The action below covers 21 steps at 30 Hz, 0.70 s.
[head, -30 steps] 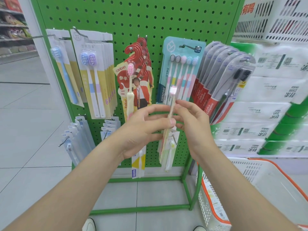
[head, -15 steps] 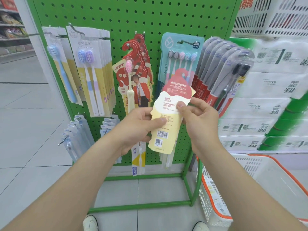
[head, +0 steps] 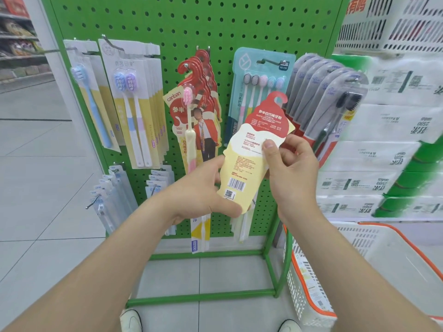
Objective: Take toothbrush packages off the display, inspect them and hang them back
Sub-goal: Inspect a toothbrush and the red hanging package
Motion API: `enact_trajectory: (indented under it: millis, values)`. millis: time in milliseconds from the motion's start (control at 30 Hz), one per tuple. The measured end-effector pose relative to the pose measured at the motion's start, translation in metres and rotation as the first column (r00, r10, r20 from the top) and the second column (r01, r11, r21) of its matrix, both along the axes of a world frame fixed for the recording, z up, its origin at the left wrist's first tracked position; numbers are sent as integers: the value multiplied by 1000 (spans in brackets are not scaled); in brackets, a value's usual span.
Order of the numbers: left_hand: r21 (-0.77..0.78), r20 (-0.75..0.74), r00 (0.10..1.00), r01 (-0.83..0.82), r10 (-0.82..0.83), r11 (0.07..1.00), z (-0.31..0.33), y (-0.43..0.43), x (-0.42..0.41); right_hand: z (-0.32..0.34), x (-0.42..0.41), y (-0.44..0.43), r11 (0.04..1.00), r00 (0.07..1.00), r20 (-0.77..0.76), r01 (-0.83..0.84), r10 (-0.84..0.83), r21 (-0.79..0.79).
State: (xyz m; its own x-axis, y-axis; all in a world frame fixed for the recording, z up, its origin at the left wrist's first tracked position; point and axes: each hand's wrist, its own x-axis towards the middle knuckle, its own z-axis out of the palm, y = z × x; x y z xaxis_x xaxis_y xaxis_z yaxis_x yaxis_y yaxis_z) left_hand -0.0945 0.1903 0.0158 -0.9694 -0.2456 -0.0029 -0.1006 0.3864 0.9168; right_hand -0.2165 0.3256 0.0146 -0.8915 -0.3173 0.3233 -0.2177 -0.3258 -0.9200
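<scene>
Package [head: 254, 159] pinched by fingers [head: 269, 149] of right hand [head: 294, 173] and left hand [head: 199, 195], now gripping lower.

Bright, even store light, faint shadows; toothbrush package [head: 249, 164] sharp, tissue packs [head: 388, 125] at right blurred; edges bend, wide-angle.

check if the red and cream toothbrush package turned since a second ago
Yes, the package, edge-on before, now faces barcode-side out, parallel to the green pegboard.

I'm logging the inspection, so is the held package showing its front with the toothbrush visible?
No, the package gripped by the left hand and right hand shows its printed back, with the barcode facing the camera.
</scene>
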Motion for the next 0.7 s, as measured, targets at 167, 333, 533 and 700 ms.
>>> enact_trajectory:
  millis: [167, 333, 533, 700]
  values:
    - [-40, -54, 995, -86, 84, 996, 0, 5, -1, -1, -1, 1, 999, 999, -22, -37, 37, 34]
    - [70, -122, 962, -238, 245, 969, 2, 12, -4, 3, -6, 7, 987, 988, 3, -151, 151, 62]
    - [166, -312, 878, -326, 363, 931, 3, 13, -5, 2, -4, 11, 955, 961, -52, -265, 273, 133]
    - [151, -347, 863, -335, 367, 930, 1, 14, -6, 1, -2, 11, 943, 952, -81, -277, 296, 186]
